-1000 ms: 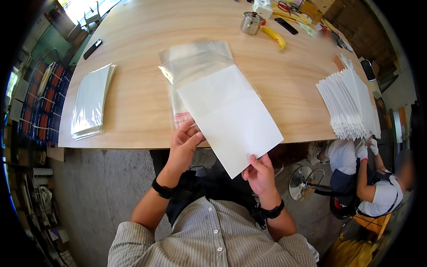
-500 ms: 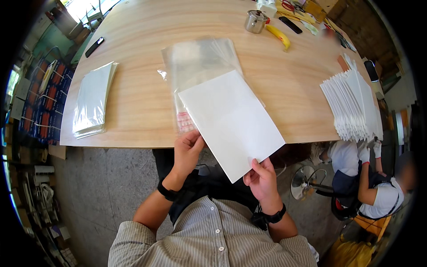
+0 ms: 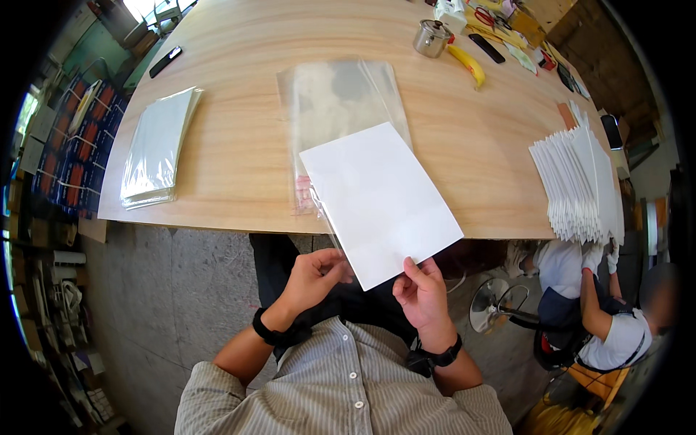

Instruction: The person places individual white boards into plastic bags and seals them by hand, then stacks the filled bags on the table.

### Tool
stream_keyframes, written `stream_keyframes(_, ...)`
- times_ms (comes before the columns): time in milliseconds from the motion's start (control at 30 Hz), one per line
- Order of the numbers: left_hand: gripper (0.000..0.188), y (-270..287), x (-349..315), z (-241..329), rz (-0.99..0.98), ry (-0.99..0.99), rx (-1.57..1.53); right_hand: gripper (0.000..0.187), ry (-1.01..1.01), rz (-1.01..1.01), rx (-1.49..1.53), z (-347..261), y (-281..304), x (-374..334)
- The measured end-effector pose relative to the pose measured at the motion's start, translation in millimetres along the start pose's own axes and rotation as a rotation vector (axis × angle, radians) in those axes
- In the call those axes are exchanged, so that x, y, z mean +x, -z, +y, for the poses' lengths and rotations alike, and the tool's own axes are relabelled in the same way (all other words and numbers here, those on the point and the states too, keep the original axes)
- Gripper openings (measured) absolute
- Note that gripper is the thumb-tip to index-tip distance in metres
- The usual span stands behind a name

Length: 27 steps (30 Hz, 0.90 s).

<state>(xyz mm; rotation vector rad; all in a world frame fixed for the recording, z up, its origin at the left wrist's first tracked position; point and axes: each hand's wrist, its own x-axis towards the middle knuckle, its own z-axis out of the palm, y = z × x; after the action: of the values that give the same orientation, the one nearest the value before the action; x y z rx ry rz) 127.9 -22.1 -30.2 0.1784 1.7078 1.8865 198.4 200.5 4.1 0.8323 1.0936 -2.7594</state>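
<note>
Lining up a white sheet (image 3: 380, 206) with clear film appears to be the step in hand, most likely ahead of sliding the one into the other. The right hand (image 3: 423, 296) has its grip closed on the sheet's near right edge, thumb on top and fingers below. The left hand (image 3: 310, 281) is curled just beside the near left edge, where a shiny strip of film runs along the sheet; whether its grip is pinching that film I cannot tell, as the fingertips are small and blurred there.

Judging from this, the next move calls for a parted film mouth on the left and a steady, flat sheet on the right, with the corners brought square so that none catches.

The sheet is plain and smooth, rectangular, and looks fairly stiff, with only a faint bow along its right side. It lies aslant, its far part above the pile of clear sleeves (image 3: 341, 94) and its near corner out past the edge of the table (image 3: 232, 145). The sleeves are glossy and see-through, greyish where layered, with pinkish-red marking (image 3: 303, 188) showing at the sheet's left.
</note>
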Motion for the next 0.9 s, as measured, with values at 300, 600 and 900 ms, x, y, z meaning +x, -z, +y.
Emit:
stream_keyframes(300, 0.026, -8.5, 1.3, 8.2, -0.017, 0.073, -0.079, 0.025, -0.021, -0.053, 0.038, -4.9, -22.0, 17.3)
stream_keyframes(600, 0.025, -2.0, -6.7, 26.8, -0.037, 0.048, 0.055, 0.033, -0.042, -0.113, 0.001, -15.9, -39.1, 42.7)
stream_keyframes(900, 0.024, 1.8, -7.7, 35.2, 0.000, -0.026, 0.130, 0.035, 0.002, -0.177, 0.008, -14.7, -49.2, 46.1)
